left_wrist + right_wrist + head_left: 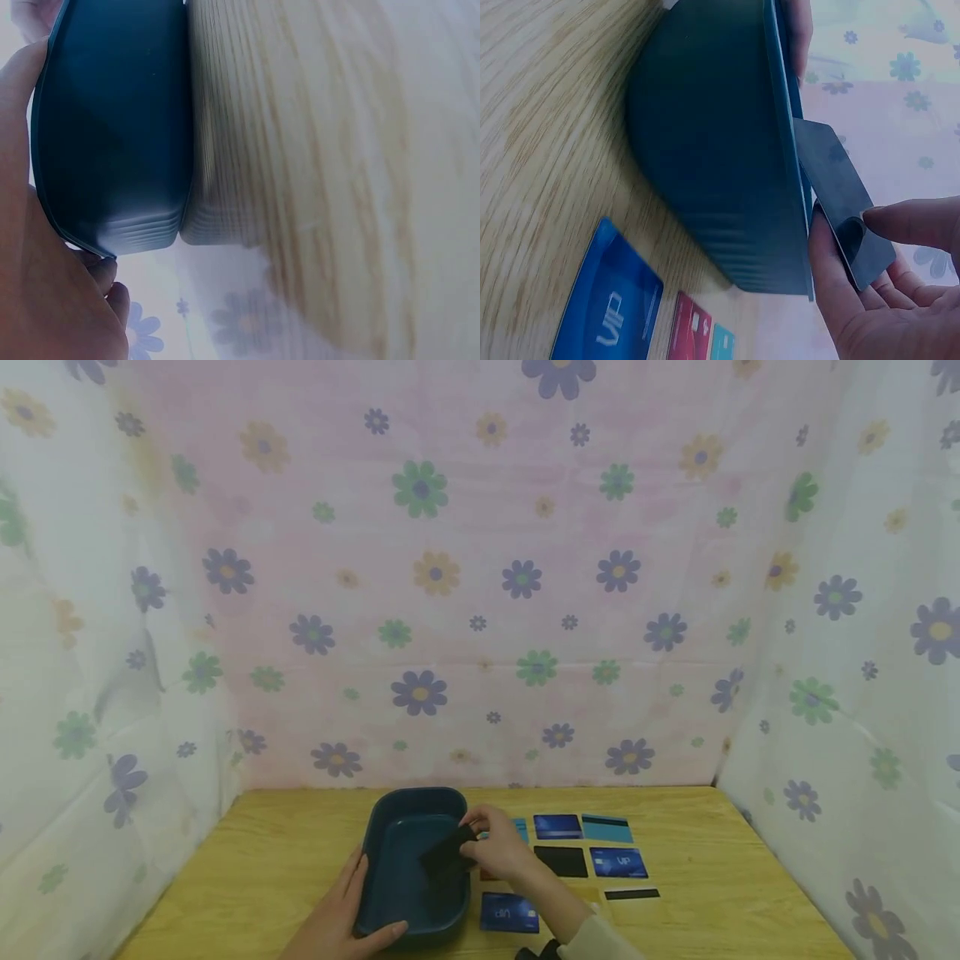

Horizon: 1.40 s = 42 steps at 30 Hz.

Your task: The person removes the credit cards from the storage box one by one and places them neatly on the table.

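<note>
A dark teal plastic basin [417, 791] stands on the wooden table. My left hand [337, 906] holds it at the near left, thumb over the front rim and fingers along the left side; in the left wrist view that hand [45, 270] wraps the edge. Above the basin's right part, my right hand [501, 845] pinches a black card [442, 857] between thumb and fingers. The right wrist view has this card [838, 176] tilted, its far end at the basin's rim. The basin's floor shows no other card, though part of it lies behind the held card.
Right of the basin lie several cards in rows: dark blue [558, 827], light blue with a black stripe [609, 832], black [561, 862], blue VIP cards [509, 913], a yellowish striped one [632, 894] and a red one [688, 330]. My right forearm covers some. Flowered cloth [480, 610] surrounds the table.
</note>
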Motion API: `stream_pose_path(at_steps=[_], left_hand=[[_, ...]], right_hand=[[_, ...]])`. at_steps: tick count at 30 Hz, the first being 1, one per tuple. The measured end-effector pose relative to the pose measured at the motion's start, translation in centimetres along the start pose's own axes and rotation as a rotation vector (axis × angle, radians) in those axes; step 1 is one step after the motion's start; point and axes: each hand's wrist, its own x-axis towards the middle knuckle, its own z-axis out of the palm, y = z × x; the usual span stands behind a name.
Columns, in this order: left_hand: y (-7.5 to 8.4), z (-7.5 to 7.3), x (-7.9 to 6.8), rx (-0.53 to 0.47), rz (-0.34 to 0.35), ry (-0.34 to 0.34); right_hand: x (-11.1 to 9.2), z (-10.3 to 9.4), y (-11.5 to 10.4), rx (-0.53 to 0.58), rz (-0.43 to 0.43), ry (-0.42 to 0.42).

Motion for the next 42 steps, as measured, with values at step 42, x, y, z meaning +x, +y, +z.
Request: stream_pose_path(at_steps=[42], left_hand=[[0.2,-0.2,-0.1,-0.001,-0.027,-0.029]], right_hand=[[-4.3,-7.4,3.4,0.014,0.065,-0.059]])
